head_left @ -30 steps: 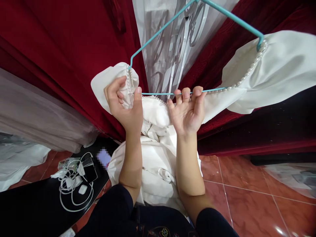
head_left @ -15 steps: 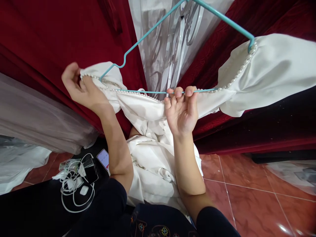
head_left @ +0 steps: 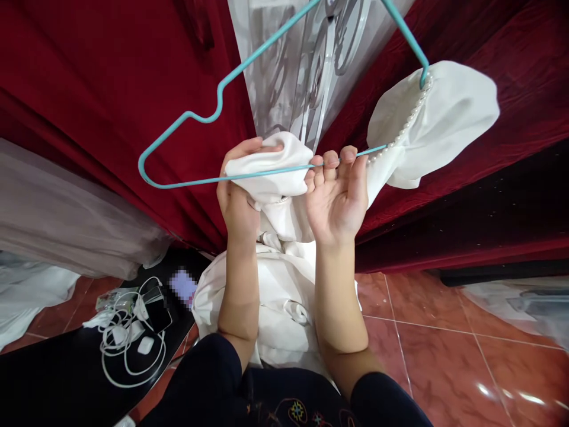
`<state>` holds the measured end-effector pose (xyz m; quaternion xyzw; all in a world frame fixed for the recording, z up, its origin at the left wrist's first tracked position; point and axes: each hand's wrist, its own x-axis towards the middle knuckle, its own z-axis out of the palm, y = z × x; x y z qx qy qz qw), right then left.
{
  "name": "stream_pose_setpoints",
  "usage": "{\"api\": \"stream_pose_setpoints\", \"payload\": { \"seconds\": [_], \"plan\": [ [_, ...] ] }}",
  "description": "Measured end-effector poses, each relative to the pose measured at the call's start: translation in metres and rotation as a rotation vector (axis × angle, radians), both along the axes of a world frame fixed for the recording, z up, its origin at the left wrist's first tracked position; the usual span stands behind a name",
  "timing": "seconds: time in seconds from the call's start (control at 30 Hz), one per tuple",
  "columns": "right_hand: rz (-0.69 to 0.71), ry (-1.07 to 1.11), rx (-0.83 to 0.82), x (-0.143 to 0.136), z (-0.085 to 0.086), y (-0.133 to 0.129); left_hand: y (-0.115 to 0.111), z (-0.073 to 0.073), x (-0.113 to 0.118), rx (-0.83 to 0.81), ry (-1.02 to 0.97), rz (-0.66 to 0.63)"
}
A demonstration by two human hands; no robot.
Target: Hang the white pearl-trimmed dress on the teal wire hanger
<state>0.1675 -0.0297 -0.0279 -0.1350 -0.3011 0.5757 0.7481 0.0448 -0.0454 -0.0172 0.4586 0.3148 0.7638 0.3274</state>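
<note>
A white dress [head_left: 275,273] with pearl-beaded trim drapes down over my lap. My right hand [head_left: 338,193], palm toward me, has its fingers curled over the lower bar of a light blue hanger [head_left: 182,182]. On the hanger's right end hangs one puffed sleeve [head_left: 462,118], its pearl edge against the hook-shaped corner. The hanger's left end is bare. My left hand [head_left: 240,190] is closed around the bunched other sleeve [head_left: 280,157], which lies behind the lower bar. Part of the left fingers is hidden by the cloth.
Red curtains [head_left: 111,71] hang on both sides, with whitish sheer cloth [head_left: 66,201] at left. On a black bench [head_left: 53,367] lie tangled white cables [head_left: 106,350], a dark phone [head_left: 157,314] and a white earbud case [head_left: 145,345]. Red floor tiles [head_left: 444,350] show at right.
The left sleeve has come off the hanger's left end. My left hand has moved right with it toward the middle. The hanger has tilted, its left end lower; my right hand still grips its bar.
</note>
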Motion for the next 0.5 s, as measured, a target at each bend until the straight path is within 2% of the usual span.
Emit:
{"api": "stream_pose_setpoints", "payload": {
  "seconds": [0.07,0.27,0.5],
  "plan": [
    [-0.002,0.018,0.01,-0.002,0.001,0.0,-0.006,0.0,-0.001,0.017,-0.004,-0.032],
    [0.003,0.013,-0.019,-0.009,-0.001,0.004,-0.009,-0.014,-0.013,0.062,0.137,0.034],
    [0.014,0.026,0.048,-0.01,-0.002,0.005,-0.004,-0.004,0.0,0.027,0.064,0.004]
  ]
}}
